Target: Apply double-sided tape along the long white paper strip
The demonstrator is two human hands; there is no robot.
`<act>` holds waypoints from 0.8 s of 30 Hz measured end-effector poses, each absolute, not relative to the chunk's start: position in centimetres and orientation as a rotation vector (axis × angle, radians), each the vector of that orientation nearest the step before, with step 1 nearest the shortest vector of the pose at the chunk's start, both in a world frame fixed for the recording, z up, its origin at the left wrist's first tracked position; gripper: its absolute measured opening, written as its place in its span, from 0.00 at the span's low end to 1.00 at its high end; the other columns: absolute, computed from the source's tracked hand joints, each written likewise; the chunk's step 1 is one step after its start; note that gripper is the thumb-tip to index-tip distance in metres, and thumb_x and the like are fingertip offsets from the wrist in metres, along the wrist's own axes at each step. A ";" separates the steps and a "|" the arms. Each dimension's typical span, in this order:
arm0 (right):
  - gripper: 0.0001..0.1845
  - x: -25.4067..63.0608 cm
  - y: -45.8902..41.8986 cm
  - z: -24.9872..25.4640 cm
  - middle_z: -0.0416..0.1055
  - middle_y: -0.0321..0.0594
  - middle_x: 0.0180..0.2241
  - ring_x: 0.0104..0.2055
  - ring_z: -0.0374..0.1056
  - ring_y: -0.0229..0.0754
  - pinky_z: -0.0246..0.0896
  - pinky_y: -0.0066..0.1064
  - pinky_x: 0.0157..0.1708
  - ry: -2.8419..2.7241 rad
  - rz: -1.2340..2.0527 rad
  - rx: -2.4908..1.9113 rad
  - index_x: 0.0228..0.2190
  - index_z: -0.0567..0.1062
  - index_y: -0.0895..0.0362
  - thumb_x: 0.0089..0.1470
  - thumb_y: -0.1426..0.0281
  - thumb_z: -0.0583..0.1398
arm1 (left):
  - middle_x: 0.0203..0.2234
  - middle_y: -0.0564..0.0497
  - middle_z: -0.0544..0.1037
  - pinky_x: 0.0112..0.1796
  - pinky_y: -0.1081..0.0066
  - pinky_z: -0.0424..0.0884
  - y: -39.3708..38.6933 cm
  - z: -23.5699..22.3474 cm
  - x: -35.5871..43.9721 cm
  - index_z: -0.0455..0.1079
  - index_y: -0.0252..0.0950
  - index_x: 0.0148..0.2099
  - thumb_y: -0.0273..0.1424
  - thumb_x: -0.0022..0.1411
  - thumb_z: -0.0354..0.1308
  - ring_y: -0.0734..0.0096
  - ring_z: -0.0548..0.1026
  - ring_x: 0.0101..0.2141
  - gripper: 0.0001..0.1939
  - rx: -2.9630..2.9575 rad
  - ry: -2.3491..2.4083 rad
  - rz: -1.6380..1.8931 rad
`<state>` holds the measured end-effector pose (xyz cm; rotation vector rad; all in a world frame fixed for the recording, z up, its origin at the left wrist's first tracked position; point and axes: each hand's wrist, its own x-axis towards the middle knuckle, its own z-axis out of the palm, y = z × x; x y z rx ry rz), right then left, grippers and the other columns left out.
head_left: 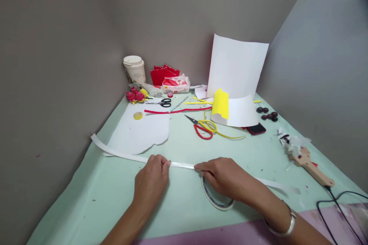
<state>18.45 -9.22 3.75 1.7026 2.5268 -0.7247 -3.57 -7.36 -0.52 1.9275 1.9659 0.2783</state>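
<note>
A long white paper strip [120,154] runs across the table, curling up slightly at its left end. My left hand [152,178] is closed on it, thumb and fingers pinching near the middle. Between my hands lies a glossy stretch of tape [181,165] along the strip. My right hand [222,176] is closed, its index fingertip touching the strip. Under its palm and fingers is a thin roll of tape [214,202], partly hidden by the hand. To the right, the strip's other end [278,185] emerges from behind my right wrist.
Red-and-yellow-handled scissors [204,127] lie ahead, near curled yellow paper [220,105]. Black scissors [162,103] and a white sheet [138,134] are at left. A glue gun [312,168] with a cord lies right. A cup [134,69] and tissue pack [176,84] stand behind.
</note>
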 end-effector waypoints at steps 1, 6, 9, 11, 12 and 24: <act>0.19 18.4 -9.2 3.8 0.79 0.38 0.39 0.39 0.73 0.43 0.59 0.28 0.36 2.523 -0.726 1.704 0.47 0.76 0.46 0.61 0.69 0.50 | 0.30 0.53 0.71 0.26 0.71 0.55 -7.4 -0.5 -3.6 0.61 0.40 0.32 0.36 0.66 0.43 0.69 0.68 0.25 0.12 1.929 1.968 0.278; 0.19 18.5 -9.2 3.8 0.79 0.38 0.40 0.39 0.73 0.43 0.59 0.28 0.36 2.512 -0.719 1.700 0.48 0.75 0.46 0.61 0.69 0.50 | 0.30 0.53 0.71 0.25 0.71 0.54 -7.4 -0.5 -3.5 0.61 0.40 0.32 0.36 0.66 0.43 0.69 0.68 0.25 0.12 1.911 1.983 0.279; 0.19 18.5 -9.2 4.0 0.79 0.38 0.39 0.39 0.73 0.43 0.59 0.28 0.36 2.525 -0.723 1.685 0.48 0.75 0.46 0.61 0.69 0.50 | 0.30 0.54 0.71 0.25 0.71 0.54 -7.6 -0.6 -3.5 0.61 0.40 0.33 0.36 0.66 0.43 0.69 0.68 0.25 0.11 1.912 1.985 0.301; 0.19 18.5 -9.2 4.0 0.79 0.38 0.39 0.39 0.73 0.43 0.59 0.28 0.36 2.529 -0.727 1.684 0.48 0.75 0.46 0.62 0.69 0.49 | 0.30 0.54 0.72 0.25 0.71 0.55 -7.7 -0.6 -3.5 0.61 0.40 0.33 0.36 0.66 0.43 0.70 0.68 0.25 0.10 1.921 1.981 0.324; 0.19 18.4 -9.2 4.0 0.79 0.38 0.39 0.39 0.73 0.43 0.59 0.28 0.36 2.526 -0.729 1.686 0.48 0.75 0.46 0.61 0.69 0.49 | 0.30 0.54 0.72 0.26 0.71 0.55 -7.7 -0.6 -3.5 0.61 0.41 0.33 0.36 0.66 0.44 0.70 0.68 0.25 0.10 1.927 1.979 0.334; 0.20 18.5 -9.2 3.9 0.79 0.37 0.39 0.39 0.73 0.43 0.58 0.28 0.36 2.528 -0.729 1.685 0.48 0.75 0.45 0.61 0.69 0.49 | 0.30 0.55 0.72 0.26 0.72 0.55 -7.7 -0.6 -3.5 0.61 0.41 0.34 0.36 0.66 0.45 0.71 0.68 0.25 0.09 1.931 1.969 0.365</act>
